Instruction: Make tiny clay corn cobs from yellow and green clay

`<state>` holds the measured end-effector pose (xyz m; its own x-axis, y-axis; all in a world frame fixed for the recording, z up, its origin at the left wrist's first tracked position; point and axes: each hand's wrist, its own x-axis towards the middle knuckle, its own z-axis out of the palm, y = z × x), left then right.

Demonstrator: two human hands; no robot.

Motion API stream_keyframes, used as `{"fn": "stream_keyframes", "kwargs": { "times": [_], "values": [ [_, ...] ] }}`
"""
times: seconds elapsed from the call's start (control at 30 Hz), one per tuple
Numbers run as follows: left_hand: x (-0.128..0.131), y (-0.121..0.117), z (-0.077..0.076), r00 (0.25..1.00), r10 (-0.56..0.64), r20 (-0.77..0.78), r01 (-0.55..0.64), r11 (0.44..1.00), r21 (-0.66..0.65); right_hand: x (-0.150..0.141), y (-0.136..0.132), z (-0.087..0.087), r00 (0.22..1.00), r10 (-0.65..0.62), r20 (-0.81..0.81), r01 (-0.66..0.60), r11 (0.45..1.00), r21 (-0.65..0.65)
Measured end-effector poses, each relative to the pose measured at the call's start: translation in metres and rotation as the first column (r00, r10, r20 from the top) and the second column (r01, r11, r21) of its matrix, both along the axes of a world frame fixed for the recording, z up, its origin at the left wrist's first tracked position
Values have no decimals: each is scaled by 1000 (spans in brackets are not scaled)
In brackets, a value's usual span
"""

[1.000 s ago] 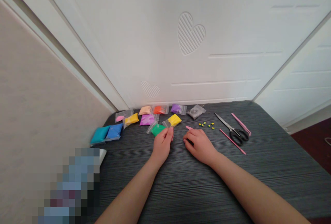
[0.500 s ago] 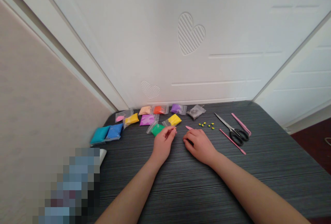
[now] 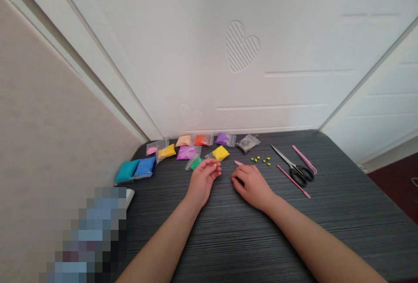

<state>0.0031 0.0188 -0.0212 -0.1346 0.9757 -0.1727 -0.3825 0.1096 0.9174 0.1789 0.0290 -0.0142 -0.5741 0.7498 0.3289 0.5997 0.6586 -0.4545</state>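
My left hand rests on the dark striped table with its fingertips pinched on a tiny yellow bit of clay. Just beyond it lie a green clay bag, partly hidden by the fingers, and a yellow clay bag. My right hand lies curled on the table to the right, holding a pink tool whose tip sticks out past the fingers. Several small yellow-green clay pieces sit beyond the right hand.
More clay bags line the back: blue, teal, magenta, orange, purple, grey. Black scissors and two pink sticks lie at right. A white panelled wall stands behind.
My left hand let go of the yellow bag's edge, drew back slightly and now pinches a small yellow bit. The right hand has stayed put.
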Motion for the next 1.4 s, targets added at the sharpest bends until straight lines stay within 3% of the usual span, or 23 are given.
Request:
{"fn": "stream_keyframes", "kwargs": {
  "times": [0.17, 0.33, 0.47, 0.67, 0.8, 0.93, 1.1, 1.23, 1.4],
  "values": [
    [-7, 1, 6, 927, 30, 373, 3, 996, -88, 0, 0, -1, 1000, 2, -25, -2, 1000, -19],
    [-3, -2, 17, 818, 51, 573, 5, 995, -96, -1, -1, -2, 998, -7, -63, 5, 999, -32],
    [4, 1, 35, 752, 36, 659, -26, 999, -24, -4, -2, 0, 993, -40, -113, 39, 999, -16],
    [14, 18, 78, 627, -32, 778, -96, 988, 118, -9, -2, -3, 973, -100, -208, 109, 994, 30],
    [22, 34, 100, 543, -17, 839, -176, 975, 134, -11, 1, -8, 954, -126, -272, 148, 987, 62],
    [29, 45, 109, 491, 22, 871, -229, 968, 104, -10, 7, -13, 939, -125, -319, 163, 982, 93],
    [30, 49, 114, 474, 9, 880, -206, 973, 101, -12, 13, -14, 908, -125, -400, 180, 978, 104],
    [28, 47, 117, 478, -17, 878, -198, 972, 126, -16, 13, 7, 834, -155, -530, 223, 972, 67],
    [38, 41, 121, 495, -82, 865, -131, 977, 167, -30, 20, 78, 649, -262, -714, 375, 927, 1]
  ]
}}
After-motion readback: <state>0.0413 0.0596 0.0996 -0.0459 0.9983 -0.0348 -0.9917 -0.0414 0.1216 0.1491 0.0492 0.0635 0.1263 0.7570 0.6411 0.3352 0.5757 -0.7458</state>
